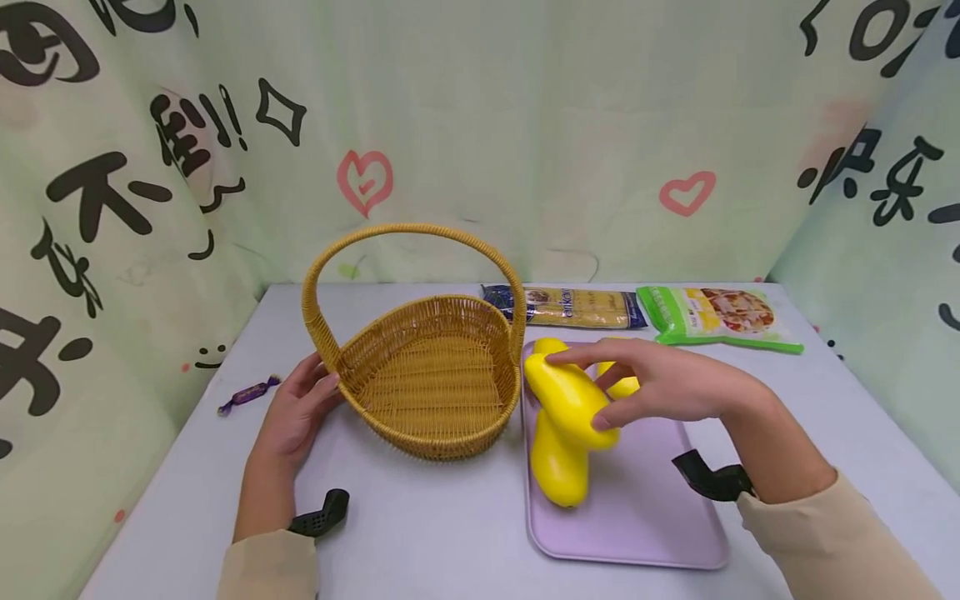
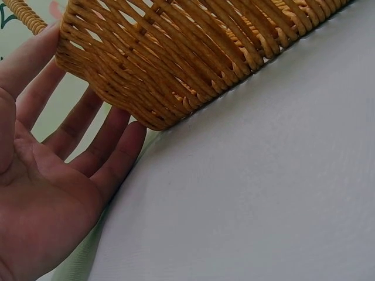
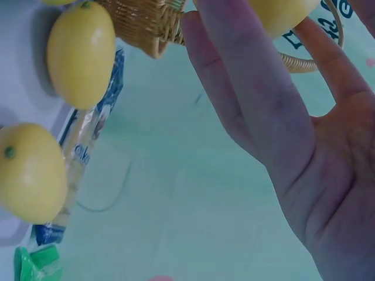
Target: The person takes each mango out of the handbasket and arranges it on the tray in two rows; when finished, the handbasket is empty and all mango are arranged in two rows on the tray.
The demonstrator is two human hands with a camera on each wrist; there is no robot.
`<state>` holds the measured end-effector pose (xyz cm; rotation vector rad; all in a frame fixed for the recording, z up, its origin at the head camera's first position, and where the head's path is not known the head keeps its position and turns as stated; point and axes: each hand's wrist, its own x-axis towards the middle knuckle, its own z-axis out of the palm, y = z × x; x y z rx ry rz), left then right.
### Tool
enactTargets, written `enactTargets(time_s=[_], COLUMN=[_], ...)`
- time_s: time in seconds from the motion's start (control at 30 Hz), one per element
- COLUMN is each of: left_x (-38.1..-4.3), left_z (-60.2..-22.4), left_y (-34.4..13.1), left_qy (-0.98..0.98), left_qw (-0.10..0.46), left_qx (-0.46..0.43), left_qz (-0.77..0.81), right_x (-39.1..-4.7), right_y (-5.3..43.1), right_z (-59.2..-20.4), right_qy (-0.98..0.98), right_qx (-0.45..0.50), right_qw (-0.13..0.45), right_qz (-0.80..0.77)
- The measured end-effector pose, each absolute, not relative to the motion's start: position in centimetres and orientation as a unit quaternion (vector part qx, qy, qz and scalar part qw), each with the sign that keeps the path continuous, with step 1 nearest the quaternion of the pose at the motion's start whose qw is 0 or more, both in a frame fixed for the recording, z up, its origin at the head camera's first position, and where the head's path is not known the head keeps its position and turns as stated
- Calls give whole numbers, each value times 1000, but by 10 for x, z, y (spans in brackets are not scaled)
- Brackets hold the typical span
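My right hand (image 1: 660, 379) pinches a yellow mango (image 1: 566, 400) between thumb and fingers, above the lilac tray (image 1: 645, 508). Another mango (image 1: 558, 467) lies below it on the tray, partly covered by the held one. Two more show behind, a mango (image 1: 551, 344) at the tray's back left and one partly hidden by the hand. To the left stands a woven basket (image 1: 427, 375) with a tall arched handle and nothing inside. My left hand (image 1: 296, 408) touches the basket's left side. In the left wrist view its fingers (image 2: 111, 140) are fairly straight against the weave.
A pack of noodles (image 1: 581, 307) lies behind the tray, next to a green food bag (image 1: 723, 318) at the back right. Left of the basket is a purple wrapped candy (image 1: 249, 394). Printed curtains (image 1: 465, 125) enclose the white table (image 1: 420, 533).
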<state>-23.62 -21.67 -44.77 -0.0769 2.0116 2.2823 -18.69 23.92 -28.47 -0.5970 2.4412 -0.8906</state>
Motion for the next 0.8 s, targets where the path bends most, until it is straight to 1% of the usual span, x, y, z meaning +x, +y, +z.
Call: enactTargets(time_s=[0.23, 0.5, 0.63, 0.8], left_x=[-235, -236, -236, -235], left_z=[-447, -447, -447, -448], left_y=[-217, -215, -214, -216], left_qy=[661, 660, 656, 654], left_qw=[49, 45, 46, 44], left_qx=[-29, -33, -33, -36], left_qz=[748, 750, 752, 754], right_x=[-178, -166, -159, -152], right_y=[255, 279, 289, 295], right_z=[-295, -318, -327, -334], right_qy=[903, 901, 894, 899], right_qx=[-170, -108, -89, -69], right_qw=[234, 246, 246, 250], right_qz=[-318, -342, -362, -352])
